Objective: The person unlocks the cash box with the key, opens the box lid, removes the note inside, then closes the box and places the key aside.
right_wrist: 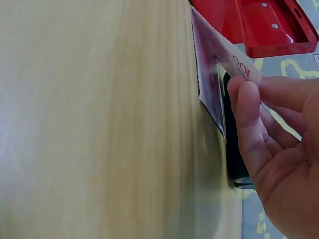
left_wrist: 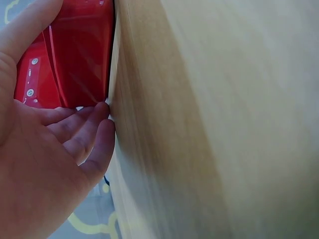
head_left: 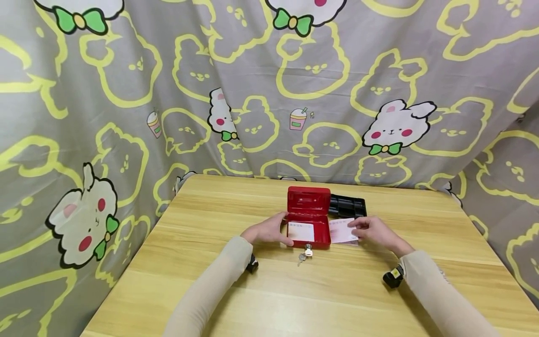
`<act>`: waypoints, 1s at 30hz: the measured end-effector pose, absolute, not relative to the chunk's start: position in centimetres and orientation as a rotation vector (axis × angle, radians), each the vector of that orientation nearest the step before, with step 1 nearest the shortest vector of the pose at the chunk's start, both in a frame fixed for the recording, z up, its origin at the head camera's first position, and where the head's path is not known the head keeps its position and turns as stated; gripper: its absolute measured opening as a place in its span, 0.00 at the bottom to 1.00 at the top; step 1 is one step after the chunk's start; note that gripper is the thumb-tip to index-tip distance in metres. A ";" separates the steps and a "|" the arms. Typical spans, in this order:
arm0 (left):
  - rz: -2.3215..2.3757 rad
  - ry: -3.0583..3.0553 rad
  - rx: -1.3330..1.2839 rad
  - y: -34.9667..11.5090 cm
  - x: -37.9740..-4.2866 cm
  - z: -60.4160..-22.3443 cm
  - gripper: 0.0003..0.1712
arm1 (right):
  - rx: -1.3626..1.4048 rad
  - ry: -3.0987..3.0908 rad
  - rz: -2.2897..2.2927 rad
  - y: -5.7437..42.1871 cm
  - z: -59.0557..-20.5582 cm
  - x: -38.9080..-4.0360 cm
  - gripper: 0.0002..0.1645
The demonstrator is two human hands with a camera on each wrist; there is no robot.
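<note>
A red cash box (head_left: 322,232) stands with its lid (head_left: 309,200) raised. Inside it, toward the left, lies a pale banknote (head_left: 301,232). My left hand (head_left: 267,230) grips the box's left end, thumb near the front corner and fingers toward the back; the left wrist view shows the box's red side (left_wrist: 82,55) between them. To the right of the box, my right hand (head_left: 375,232) pinches a pinkish banknote (right_wrist: 222,47) marked 100 between thumb and fingers. Part of another note (head_left: 353,243) shows beneath it on the table.
Behind the right hand sits a black compartment tray (head_left: 348,206), beside the raised lid. A key (head_left: 309,252) is in the box's front lock, with a second key (head_left: 302,257) hanging over the wooden table (head_left: 286,299). A patterned curtain (head_left: 261,84) borders the table's back edge.
</note>
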State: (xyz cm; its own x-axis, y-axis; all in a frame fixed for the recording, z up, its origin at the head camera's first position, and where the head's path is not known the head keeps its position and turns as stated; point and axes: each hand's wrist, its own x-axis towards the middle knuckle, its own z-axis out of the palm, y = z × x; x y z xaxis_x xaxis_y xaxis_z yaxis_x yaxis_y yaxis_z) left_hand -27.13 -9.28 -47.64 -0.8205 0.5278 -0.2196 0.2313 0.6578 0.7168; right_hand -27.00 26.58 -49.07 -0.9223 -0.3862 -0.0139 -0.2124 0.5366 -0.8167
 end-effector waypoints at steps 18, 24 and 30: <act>0.975 2.471 0.595 -9.3 -27.4 -47.9 0.63 | -0.485 2.681 -1.298 27.5 -46.3 -26.2 0.19; 0.971 2.473 0.597 -9.4 -27.4 -48.0 0.63 | -0.575 2.671 -1.265 24.9 -44.2 -25.4 0.16; 0.978 2.478 0.611 -9.3 -27.4 -48.0 0.63 | -0.670 2.633 -1.229 21.2 -43.5 -25.1 0.15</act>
